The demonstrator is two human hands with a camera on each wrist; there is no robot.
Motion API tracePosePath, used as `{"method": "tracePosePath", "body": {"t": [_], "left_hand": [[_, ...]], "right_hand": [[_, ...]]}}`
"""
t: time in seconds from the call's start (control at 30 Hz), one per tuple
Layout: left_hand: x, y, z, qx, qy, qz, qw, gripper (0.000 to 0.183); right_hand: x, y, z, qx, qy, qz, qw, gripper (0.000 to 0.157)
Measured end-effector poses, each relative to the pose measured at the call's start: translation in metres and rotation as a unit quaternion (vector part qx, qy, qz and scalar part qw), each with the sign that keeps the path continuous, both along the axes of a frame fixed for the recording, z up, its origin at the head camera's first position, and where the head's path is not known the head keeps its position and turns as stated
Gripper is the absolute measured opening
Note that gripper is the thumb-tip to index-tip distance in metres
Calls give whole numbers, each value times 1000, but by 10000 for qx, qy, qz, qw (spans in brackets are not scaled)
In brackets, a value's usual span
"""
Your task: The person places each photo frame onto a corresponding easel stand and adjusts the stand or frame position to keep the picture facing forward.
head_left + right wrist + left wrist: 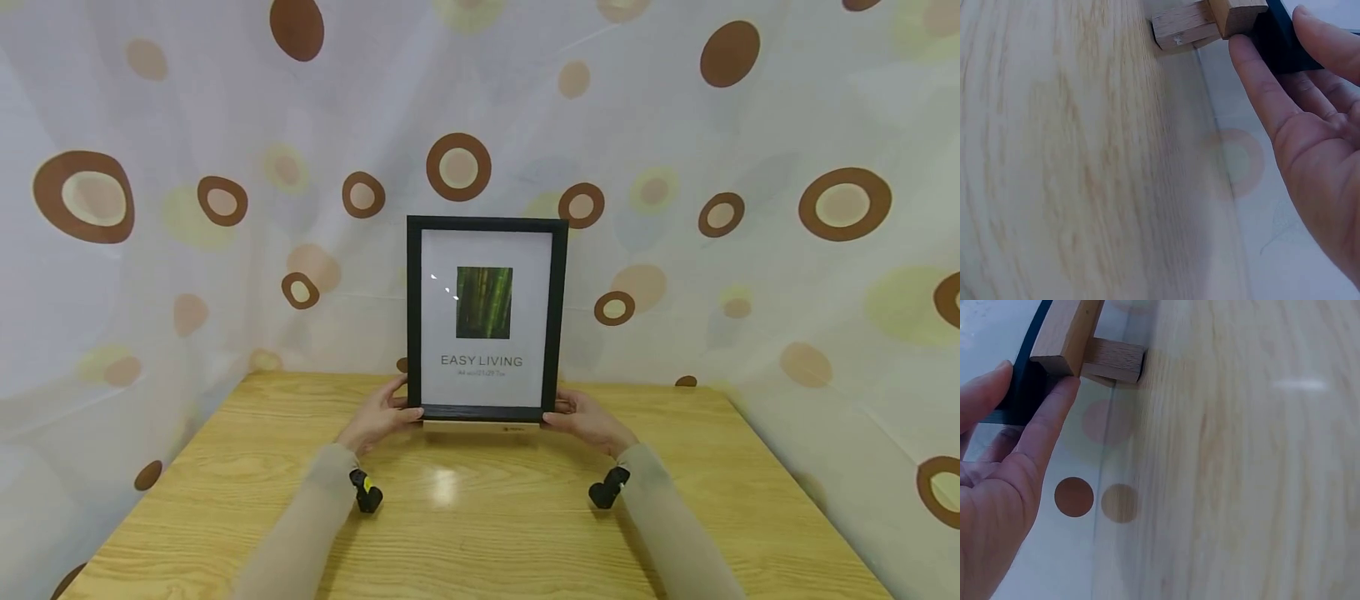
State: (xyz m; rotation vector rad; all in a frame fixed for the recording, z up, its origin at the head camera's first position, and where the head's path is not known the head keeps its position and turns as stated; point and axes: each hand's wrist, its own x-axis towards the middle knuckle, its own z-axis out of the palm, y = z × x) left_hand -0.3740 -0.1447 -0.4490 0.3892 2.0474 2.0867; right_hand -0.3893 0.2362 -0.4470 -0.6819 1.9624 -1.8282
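A black picture frame [485, 304] stands upright, leaning slightly back, showing a green bamboo picture and the words "EASY LIVING". Below it runs the pale wooden ledge [480, 427] of a small stand. My left hand [381, 415] grips the frame's lower left corner, thumb on the front and the other fingers around the side and back. At the lower right corner my right hand [588, 421] holds it the same way. Both wrist views show an index fingertip right at the end of the wooden ledge [1063, 340]. A wooden foot [1185, 25] of the stand sits behind the ledge.
A light wooden table [480, 533] lies beneath, its back edge close behind the frame. White curtain-like sheeting [637, 125] with brown and beige circles surrounds the table at the back and sides. Small black wrist devices [366, 492] are strapped over both sleeves.
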Motion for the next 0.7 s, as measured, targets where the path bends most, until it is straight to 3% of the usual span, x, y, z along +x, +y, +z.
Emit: {"method": "tracePosePath", "body": {"t": [0.37, 0.7], "left_hand": [[-4, 7, 6, 42, -168, -341, 9993, 77], [-9, 12, 1, -11, -167, -159, 9997, 79]], "right_hand": [[8, 8, 5, -206, -402, -305, 9985, 65], [4, 15, -1, -327, -469, -461, 9973, 75]]}}
